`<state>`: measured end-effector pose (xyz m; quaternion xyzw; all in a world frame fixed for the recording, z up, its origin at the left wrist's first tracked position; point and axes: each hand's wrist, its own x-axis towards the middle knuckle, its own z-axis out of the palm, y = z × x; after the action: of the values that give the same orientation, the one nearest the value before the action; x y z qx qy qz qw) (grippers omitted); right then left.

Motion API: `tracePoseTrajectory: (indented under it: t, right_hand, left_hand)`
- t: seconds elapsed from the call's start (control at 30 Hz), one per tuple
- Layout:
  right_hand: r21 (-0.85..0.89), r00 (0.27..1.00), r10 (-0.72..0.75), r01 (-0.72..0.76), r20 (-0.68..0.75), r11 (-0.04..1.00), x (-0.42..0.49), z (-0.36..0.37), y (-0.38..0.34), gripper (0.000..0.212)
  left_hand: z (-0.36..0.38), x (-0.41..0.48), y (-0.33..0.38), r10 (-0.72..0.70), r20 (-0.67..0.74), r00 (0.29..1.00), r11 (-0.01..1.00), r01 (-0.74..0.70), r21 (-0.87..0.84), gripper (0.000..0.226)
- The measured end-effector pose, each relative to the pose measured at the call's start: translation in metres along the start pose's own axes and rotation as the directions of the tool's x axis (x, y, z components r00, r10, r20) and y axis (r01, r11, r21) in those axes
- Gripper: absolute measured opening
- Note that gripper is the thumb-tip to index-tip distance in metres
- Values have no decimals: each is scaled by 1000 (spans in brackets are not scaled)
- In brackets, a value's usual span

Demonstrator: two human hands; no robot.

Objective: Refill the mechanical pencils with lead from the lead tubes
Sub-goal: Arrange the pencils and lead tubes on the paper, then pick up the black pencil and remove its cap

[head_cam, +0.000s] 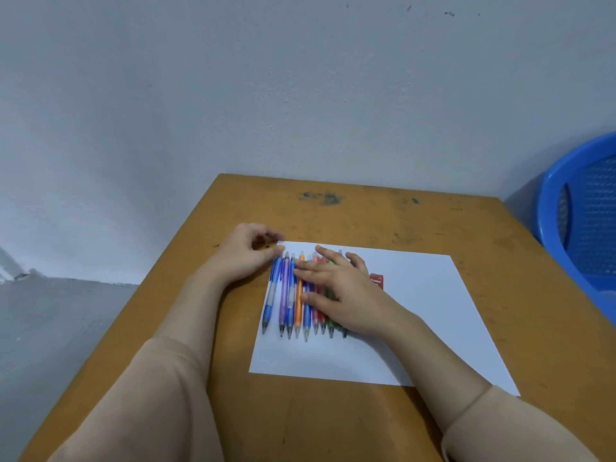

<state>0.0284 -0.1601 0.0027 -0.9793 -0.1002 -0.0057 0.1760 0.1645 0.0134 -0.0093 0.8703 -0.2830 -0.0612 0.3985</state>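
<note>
Several mechanical pencils [284,296] in blue, purple, orange, red and green lie side by side on a white sheet of paper [416,321], tips pointing toward me. My right hand [336,288] lies flat across the row with straight fingers pressing on the pencils. My left hand [245,253] sits at the sheet's far left corner, fingers curled, thumb and fingertips at the top end of the leftmost blue pencil. A small red lead box [377,281] lies on the paper just right of my right hand, partly hidden by it.
The paper lies on a small worn wooden table [366,211] pushed against a grey wall. A blue plastic basket [580,221] stands off the table's right edge. The floor drops away on the left.
</note>
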Motion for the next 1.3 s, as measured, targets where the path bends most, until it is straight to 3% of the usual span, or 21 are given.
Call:
tracePoseTrajectory:
  t: [0.1,0.2,0.4,0.6,0.87,1.07,1.3]
  right_hand:
    - [-3,1000,5,-5,-5,1000,-2,-2,0,44]
    - [-42,1000,5,-6,-25,999,-4,-2,0,43]
    - [-63,997,9,-13,-72,998,-7,-8,2,41]
    - [151,950,156,-119,-269,981,-11,-26,22,36]
    - [235,890,444,-412,-101,880,-22,-39,54,61]
    - [210,871,489,-469,-55,858,-20,-36,48,71]
    - [312,870,489,-450,-55,836,-19,-35,45,57]
  left_hand:
    - [3,1,0,-8,-206,979,989,39,145,30]
    - [4,1,0,-55,-278,959,954,133,268,42]
    - [11,2,-1,-121,-153,981,879,177,442,57]
    - [12,3,-2,-134,-128,983,850,180,496,58]
    - [12,2,0,-142,-121,982,844,184,504,58]
    - [11,2,0,-142,-121,983,847,183,499,58]
    - [11,2,-2,-129,-128,983,855,175,489,59]
